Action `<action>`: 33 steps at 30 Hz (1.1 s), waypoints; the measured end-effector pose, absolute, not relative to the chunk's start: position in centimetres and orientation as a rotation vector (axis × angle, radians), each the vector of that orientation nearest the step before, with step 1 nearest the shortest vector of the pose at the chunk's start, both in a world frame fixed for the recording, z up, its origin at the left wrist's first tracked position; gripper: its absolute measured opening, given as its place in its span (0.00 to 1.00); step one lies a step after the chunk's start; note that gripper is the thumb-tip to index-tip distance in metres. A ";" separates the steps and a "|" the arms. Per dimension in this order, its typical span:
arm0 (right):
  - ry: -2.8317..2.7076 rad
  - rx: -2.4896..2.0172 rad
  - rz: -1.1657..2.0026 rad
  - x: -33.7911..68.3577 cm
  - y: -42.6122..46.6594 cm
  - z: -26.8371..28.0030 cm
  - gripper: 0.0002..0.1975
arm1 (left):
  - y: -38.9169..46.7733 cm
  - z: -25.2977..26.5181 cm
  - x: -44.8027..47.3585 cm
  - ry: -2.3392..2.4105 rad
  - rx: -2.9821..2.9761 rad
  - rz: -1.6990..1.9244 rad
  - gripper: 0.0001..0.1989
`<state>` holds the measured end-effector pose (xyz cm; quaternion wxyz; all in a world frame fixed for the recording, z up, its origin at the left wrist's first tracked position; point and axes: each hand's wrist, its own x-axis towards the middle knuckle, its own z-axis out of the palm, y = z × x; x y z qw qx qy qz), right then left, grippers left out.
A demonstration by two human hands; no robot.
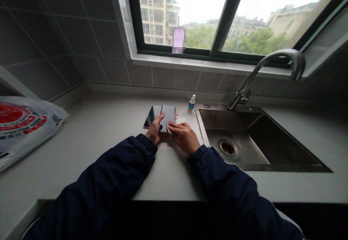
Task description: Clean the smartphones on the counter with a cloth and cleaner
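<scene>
The held flat device (169,112) is pale grey, the bottle (191,103) white with a blue-and-yellow label (191,107), the sleeves (114,165) navy, the worktop (89,135) whitish-grey, the bag (40,124) white with red and black print (11,116).

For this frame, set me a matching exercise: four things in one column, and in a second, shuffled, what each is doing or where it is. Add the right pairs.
Things
1. Left hand
2. Right hand
3. Small bottle
4. Plastic bag

Places and states
A. On the counter beside the sink
B. Holding something small and pale at the right edge of the flat device
C. At the far left, with red print
D. Gripping the flat device from its left side

Right pairs: 1-D, 2-B, 3-A, 4-C
</scene>
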<state>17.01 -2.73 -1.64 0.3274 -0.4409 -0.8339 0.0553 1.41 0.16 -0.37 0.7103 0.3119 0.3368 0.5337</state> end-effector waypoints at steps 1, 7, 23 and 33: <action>-2.187 -1.163 0.140 17.0 -2.7 -1.7 0.24 | 0.2 -0.5 1.4 0.775 0.730 1.182 0.24; -2.225 -1.195 0.121 17.0 -2.5 -1.8 0.22 | 0.3 -1.2 1.4 0.817 0.835 1.161 0.23; -2.205 -1.111 0.191 17.1 -1.7 -2.5 0.24 | 0.5 -1.4 1.5 0.859 0.839 1.119 0.17; -2.176 -1.115 0.214 17.1 -1.2 -3.0 0.23 | 0.6 -1.4 1.4 0.880 0.808 1.091 0.17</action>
